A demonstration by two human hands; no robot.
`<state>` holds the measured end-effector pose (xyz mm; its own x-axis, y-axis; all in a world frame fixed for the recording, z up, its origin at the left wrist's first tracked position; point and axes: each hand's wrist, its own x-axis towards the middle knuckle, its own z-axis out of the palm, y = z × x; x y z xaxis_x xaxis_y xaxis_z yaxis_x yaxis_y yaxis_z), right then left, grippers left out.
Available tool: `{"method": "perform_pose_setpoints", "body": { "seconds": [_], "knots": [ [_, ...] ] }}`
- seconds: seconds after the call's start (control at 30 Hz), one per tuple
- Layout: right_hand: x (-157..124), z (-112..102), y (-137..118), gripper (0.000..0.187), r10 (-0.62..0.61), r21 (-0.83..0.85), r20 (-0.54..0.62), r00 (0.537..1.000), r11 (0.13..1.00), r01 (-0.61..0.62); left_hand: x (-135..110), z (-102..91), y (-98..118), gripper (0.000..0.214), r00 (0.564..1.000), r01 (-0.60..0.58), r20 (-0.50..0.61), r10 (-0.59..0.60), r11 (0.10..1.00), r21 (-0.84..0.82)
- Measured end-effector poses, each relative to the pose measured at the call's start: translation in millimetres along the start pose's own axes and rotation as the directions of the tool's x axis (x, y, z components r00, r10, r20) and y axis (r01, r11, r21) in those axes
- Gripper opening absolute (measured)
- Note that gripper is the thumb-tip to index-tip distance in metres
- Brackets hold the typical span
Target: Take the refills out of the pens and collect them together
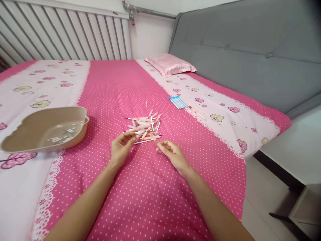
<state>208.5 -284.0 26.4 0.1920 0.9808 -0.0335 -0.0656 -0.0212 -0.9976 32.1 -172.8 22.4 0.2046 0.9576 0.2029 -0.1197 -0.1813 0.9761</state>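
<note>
A loose pile of pen parts (142, 123), with pink barrels, thin white refills and peach pieces, lies on the pink dotted bedspread just beyond my hands. My left hand (121, 146) pinches a pale, see-through pen piece (139, 134) at the near left of the pile. Between the thumb and fingers of my right hand (173, 153) is a slim peach-and-pink pen (151, 135), tilted up and left towards the other piece. Which exact part the left fingers grip is too small to tell.
Blue pens (178, 102) lie side by side at the right, with one peach pen (197, 113) beside them. A beige plastic basin (82, 132) holding small white and grey pieces stands at left. Farther back are a pink pillow (169, 64), grey headboard (240, 50) and white radiator (65, 31).
</note>
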Motion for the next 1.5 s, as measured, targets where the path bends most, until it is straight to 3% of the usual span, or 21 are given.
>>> {"method": "perform_pose_setpoints", "body": {
  "seconds": [0.1, 0.3, 0.5, 0.67, 1.0, 1.2, 1.5],
  "knots": [
    [0.7, -0.5, 2.8, 0.029, 0.028, -0.037, -0.01, 1.0, 0.999, -0.028, 1.3, -0.6, 2.3, 0.033, 0.997, 0.062, -0.036, -0.066, 0.994, -0.087],
    [-0.1, -0.5, 4.4, 0.028, 0.086, -0.105, -0.003, 0.996, 0.991, -0.086, 3.7, -3.4, 4.2, 0.031, 0.982, 0.181, -0.007, -0.188, 0.953, -0.243],
    [-1.2, 0.5, 4.8, 0.026, 0.085, -0.108, 0.005, 0.996, 0.991, -0.084, 3.8, -1.8, 4.7, 0.028, 0.972, 0.226, 0.018, -0.234, 0.912, -0.343],
    [-1.7, 0.6, 5.2, 0.026, 0.088, -0.157, 0.013, 0.996, 0.984, -0.085, 3.9, -0.9, 6.0, 0.031, 0.974, 0.211, -0.014, -0.227, 0.924, -0.318],
    [-2.2, -0.9, 6.8, 0.028, 0.065, -0.26, 0.031, 0.997, 0.964, -0.055, 1.0, 0.4, 6.4, 0.033, 0.977, 0.21, 0.024, -0.213, 0.93, -0.301],
    [-2.1, -1.3, 7.4, 0.027, 0.073, -0.282, 0.03, 0.997, 0.958, -0.062, -0.4, 1.5, 8.6, 0.031, 0.971, 0.234, 0.042, -0.234, 0.909, -0.344],
    [-2.4, -1.2, 6.8, 0.027, 0.087, -0.271, 0.04, 0.995, 0.96, -0.073, -0.4, 0.7, 4.6, 0.033, 0.977, 0.21, 0.021, -0.212, 0.942, -0.262]
  ]
}}
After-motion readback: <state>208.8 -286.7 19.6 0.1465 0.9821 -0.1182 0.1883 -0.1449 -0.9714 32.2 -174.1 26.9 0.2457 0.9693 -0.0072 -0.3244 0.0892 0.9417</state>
